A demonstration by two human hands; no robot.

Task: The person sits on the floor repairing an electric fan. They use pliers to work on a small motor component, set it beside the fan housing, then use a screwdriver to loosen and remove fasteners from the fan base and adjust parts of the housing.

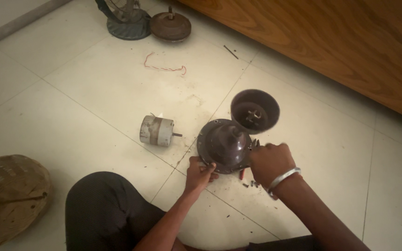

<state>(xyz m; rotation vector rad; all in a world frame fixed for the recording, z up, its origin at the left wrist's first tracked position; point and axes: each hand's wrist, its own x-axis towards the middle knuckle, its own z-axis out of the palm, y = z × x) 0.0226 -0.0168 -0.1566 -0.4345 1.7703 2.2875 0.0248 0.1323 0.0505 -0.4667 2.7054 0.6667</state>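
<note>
A dark brown ceiling fan motor housing (223, 143) lies on the white tiled floor in front of me. My left hand (198, 174) grips its near lower rim. My right hand (270, 162), with a silver bangle on the wrist, is closed at the housing's right edge, apparently around a small tool whose tip shows near the rim. A brown cup-shaped cover (255, 110) lies just behind the housing, open side toward me. Small screws (250, 183) are scattered on the floor under my right hand.
A small grey cylindrical motor (157, 130) lies to the left. A red wire (166, 68) lies farther back, beyond it a table fan base (129, 21) and a rusty round motor (170, 25). A woven basket (10, 197) sits at left; wooden furniture (350, 42) at right.
</note>
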